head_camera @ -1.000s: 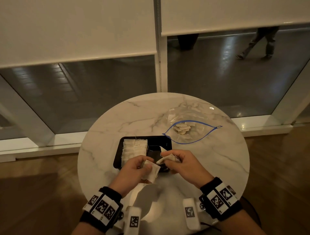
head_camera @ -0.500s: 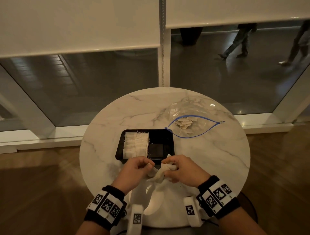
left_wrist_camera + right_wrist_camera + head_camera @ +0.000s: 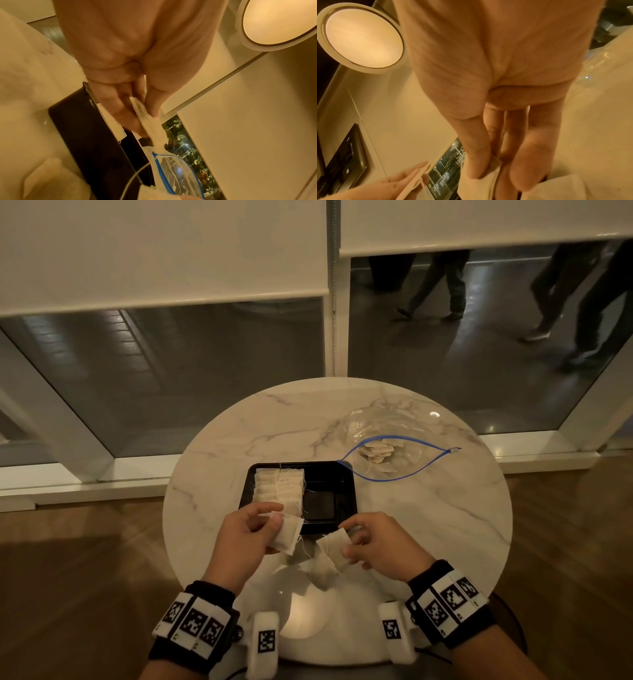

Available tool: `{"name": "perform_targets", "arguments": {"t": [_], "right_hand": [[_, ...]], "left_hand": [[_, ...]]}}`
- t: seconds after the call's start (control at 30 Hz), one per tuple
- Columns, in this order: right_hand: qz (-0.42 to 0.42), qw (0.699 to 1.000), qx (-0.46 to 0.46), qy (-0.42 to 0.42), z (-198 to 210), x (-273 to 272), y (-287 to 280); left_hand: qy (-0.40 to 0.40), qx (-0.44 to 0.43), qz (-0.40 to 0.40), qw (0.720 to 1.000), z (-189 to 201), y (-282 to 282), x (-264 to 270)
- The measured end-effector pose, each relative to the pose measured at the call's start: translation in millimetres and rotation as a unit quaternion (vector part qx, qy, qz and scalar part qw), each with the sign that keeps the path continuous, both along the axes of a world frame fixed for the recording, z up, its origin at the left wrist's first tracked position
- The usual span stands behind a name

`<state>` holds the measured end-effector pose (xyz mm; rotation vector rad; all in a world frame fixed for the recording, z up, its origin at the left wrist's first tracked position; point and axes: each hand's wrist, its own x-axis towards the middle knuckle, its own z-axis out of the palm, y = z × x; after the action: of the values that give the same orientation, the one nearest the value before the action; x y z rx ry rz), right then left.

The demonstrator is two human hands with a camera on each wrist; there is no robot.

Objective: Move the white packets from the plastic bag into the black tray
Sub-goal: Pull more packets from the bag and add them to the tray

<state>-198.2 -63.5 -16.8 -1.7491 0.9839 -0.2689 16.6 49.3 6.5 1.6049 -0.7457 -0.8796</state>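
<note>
Left hand [image 3: 245, 537] pinches one white packet [image 3: 287, 534] between thumb and fingers, just short of the black tray's [image 3: 347, 491] near rim. Beyond that grip, a stack of packets [image 3: 279, 487] fills the tray's left side — the right side shows bare black. Right hand [image 3: 378, 546] pinches a second packet [image 3: 334, 546], with another [image 3: 322, 571] hanging below it; whether that one is gripped too, cannot tell. Farther off from the right-hand grip, the plastic bag [image 3: 394, 436] lies open on the marble table [image 3: 445, 525] — more packets [image 3: 376, 451] inside.
</note>
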Motion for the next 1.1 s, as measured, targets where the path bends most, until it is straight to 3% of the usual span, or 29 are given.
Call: {"name": "perform_targets", "arguments": {"t": [0.1,0.3,0.4,0.57,0.7,0.9,1.1], "right_hand": [[-0.026,0.999,0.015,-0.043,5.2,0.2,-0.9],[-0.113,0.984,-0.002,-0.14,13.1,3.8,-5.9],[-0.129,0.974,0.015,-0.186,22.3,6.9,-7.9],[-0.139,0.956,0.076,-0.245,34.9,15.9,-14.1],[-0.147,0.964,0.033,-0.218,33.9,32.4,-24.8],[-0.147,0.975,0.025,-0.164,24.3,61.1,-42.2],[-0.105,0.99,-0.064,-0.072,8.6,88.2,-53.3]], "left_hand": [[0.013,-0.013,0.043,0.999,1.7,2.2,1.9],[-0.056,-0.033,0.1,0.993,-0.6,4.2,14.1],[-0.105,-0.035,0.115,0.987,0.9,5.3,21.6],[-0.118,-0.03,0.099,0.988,-0.2,2.5,26.0],[-0.142,0.01,0.071,0.987,-3.8,-0.1,22.2],[-0.15,0.055,0.11,0.981,-11.9,-2.9,31.0],[-0.165,0.16,0.133,0.964,-21.1,-10.0,45.6]]}}
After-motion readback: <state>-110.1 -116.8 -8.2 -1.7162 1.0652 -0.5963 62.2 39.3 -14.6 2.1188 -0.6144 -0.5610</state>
